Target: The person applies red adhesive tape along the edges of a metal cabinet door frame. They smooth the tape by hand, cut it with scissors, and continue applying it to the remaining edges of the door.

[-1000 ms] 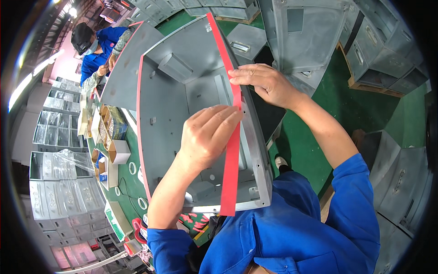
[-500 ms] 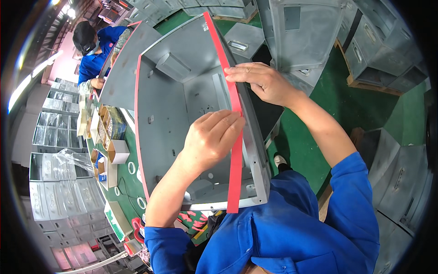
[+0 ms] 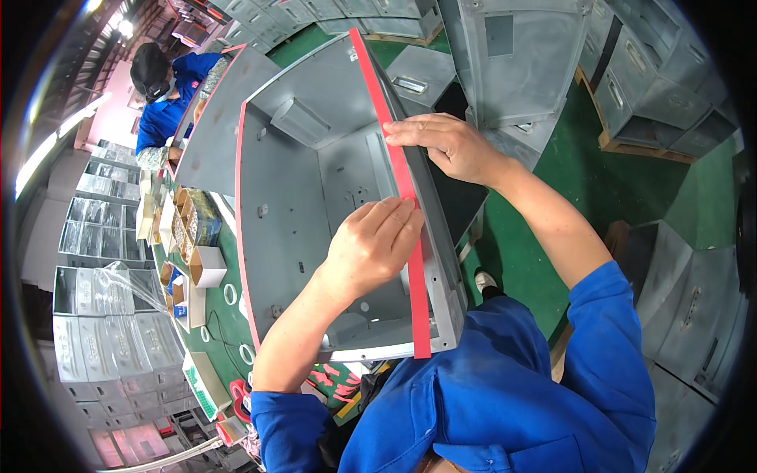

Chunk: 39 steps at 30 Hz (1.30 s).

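A grey sheet-metal cabinet (image 3: 288,229) lies in front of me with its hollow inside facing up. A strip of red tape (image 3: 420,315) runs along its right rim, the near end hanging loose over the near right corner. My left hand (image 3: 371,248) pinches this strip about halfway along, knuckles up. Farther along the same rim, my right hand (image 3: 449,146) rests with its fingers stretched out together across the tape, fingertips on it. Another red strip (image 3: 241,189) lines the cabinet's left rim.
Left of the cabinet, a green bench (image 3: 217,319) carries small cardboard boxes (image 3: 206,266) and tape rings (image 3: 229,294). A co-worker (image 3: 162,118) stands at the far left beside another grey panel (image 3: 229,118). Stacked metal cabinets (image 3: 670,79) stand at right on pallets.
The strip's loose near end has swung right, closer to the cabinet's right rim. My left hand has shifted slightly; my right hand stays almost in place on the tape.
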### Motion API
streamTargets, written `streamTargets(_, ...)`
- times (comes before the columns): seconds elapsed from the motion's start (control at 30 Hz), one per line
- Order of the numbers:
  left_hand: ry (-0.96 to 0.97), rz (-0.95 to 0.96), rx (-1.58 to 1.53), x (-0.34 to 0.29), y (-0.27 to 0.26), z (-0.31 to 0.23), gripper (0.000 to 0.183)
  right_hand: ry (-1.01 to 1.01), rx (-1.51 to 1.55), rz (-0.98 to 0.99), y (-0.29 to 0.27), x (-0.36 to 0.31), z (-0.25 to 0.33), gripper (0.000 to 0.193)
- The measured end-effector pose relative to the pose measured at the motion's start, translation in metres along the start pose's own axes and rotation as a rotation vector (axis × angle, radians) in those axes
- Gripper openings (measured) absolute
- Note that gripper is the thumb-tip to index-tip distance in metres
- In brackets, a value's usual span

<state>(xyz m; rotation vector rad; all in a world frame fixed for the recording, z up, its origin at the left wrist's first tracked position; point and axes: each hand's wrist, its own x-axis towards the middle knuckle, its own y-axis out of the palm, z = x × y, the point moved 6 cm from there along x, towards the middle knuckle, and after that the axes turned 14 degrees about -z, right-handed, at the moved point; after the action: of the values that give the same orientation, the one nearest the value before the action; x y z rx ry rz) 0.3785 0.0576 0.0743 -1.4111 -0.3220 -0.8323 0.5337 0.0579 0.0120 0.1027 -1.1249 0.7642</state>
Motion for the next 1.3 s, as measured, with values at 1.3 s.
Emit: streamTargets(1.3, -0.195, -0.026, -0.105, -0.007, -0.017, -0.014, 0.035, 0.04, -0.243, 0.08, -0.011, -0.023, 0.048, 0.054)
